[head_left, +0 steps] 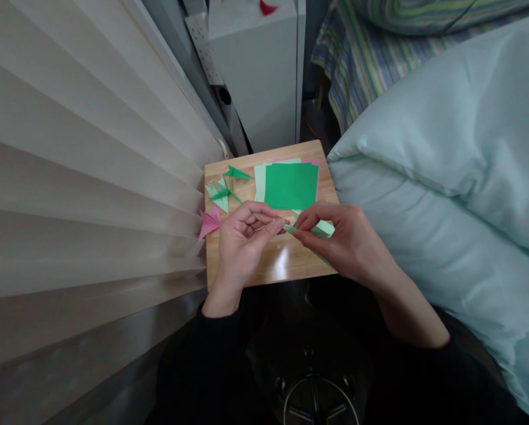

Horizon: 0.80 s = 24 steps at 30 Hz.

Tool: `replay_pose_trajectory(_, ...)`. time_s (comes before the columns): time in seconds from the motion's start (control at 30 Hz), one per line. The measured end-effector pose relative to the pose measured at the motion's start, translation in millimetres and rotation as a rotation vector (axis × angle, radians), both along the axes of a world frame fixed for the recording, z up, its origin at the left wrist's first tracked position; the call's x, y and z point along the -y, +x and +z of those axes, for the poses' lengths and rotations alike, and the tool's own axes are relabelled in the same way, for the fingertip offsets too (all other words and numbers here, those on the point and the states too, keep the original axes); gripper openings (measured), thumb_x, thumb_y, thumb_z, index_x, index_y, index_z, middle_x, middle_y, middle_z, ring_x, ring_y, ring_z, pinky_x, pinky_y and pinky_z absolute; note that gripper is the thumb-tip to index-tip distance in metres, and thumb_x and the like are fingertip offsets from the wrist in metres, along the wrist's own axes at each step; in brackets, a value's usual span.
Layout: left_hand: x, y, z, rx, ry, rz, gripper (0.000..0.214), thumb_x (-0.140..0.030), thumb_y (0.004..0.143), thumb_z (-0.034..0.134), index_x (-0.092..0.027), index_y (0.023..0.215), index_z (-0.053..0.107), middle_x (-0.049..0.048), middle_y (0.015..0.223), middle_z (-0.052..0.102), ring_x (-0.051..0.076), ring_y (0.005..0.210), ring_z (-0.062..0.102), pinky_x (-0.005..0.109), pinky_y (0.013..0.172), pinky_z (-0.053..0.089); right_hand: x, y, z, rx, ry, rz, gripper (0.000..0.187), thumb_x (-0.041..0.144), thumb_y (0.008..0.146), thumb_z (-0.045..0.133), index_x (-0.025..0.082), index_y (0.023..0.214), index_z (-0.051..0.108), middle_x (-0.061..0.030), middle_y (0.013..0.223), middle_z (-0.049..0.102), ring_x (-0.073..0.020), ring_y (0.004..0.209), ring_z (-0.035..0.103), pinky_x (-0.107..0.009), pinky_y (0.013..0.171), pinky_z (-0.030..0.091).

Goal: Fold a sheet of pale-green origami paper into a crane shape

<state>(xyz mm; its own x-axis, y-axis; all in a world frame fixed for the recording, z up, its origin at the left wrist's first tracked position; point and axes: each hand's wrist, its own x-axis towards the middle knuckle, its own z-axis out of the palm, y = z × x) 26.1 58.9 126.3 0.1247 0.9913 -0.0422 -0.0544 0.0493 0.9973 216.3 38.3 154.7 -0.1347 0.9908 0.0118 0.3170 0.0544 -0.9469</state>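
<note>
A small wooden board lies in front of me. Over its near half, both hands pinch one folded light green paper piece. My left hand grips its left tip with thumb and fingers closed. Around the wider right part, my right hand has its fingers closed. Behind the hands sits a stack of paper squares, dark green on top, light green and pink underneath. Several folded green paper shapes rest at the board's far left, and a folded pink shape sits at its left edge.
Pleated beige blinds fill the left side, right against the board. A pale blue duvet rises on the right. A white cabinet stands behind the board, with striped bedding beyond. A stool ring shows below my dark sleeves.
</note>
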Motion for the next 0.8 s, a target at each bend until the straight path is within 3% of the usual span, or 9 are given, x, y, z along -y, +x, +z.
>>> replay_pose_trajectory(0.3,-2.8,-3.0,5.5,0.084,-0.036,0.099,0.022,-0.038,0.086,0.081,-0.022,0.094,0.069,0.0007,0.086,0.076,0.014,0.084,0.075,0.024,0.074,0.063,-0.8,-0.9,-6.8,-0.025,-0.025,-0.045,0.017,0.025,0.083,0.074,0.020,0.068,0.069,-0.0029,0.080,0.077,-0.0201,0.080,0.070,-0.033,0.078,0.051)
replay_pose_trajectory(0.53,1.3,2.6,6.7,-0.018,-0.131,-0.145,0.024,-0.040,0.080,0.085,-0.018,0.085,0.075,0.0023,0.076,0.073,0.015,0.068,0.070,0.026,0.064,0.062,-2.5,-1.1,-6.7,-0.100,-0.077,-0.066,0.018,0.026,0.081,0.077,0.020,0.066,0.069,-0.0025,0.079,0.078,-0.0201,0.079,0.071,-0.034,0.080,0.052)
replay_pose_trajectory(0.8,1.4,10.2,2.9,-0.019,-0.171,-0.097,0.028,-0.042,0.077,0.087,-0.017,0.078,0.073,0.0010,0.071,0.074,0.016,0.064,0.073,0.031,0.070,0.067,-3.3,-2.0,-9.4,-0.085,-0.079,-0.053,0.014,0.025,0.085,0.072,0.020,0.072,0.074,-0.0021,0.078,0.078,-0.0193,0.077,0.070,-0.033,0.079,0.051)
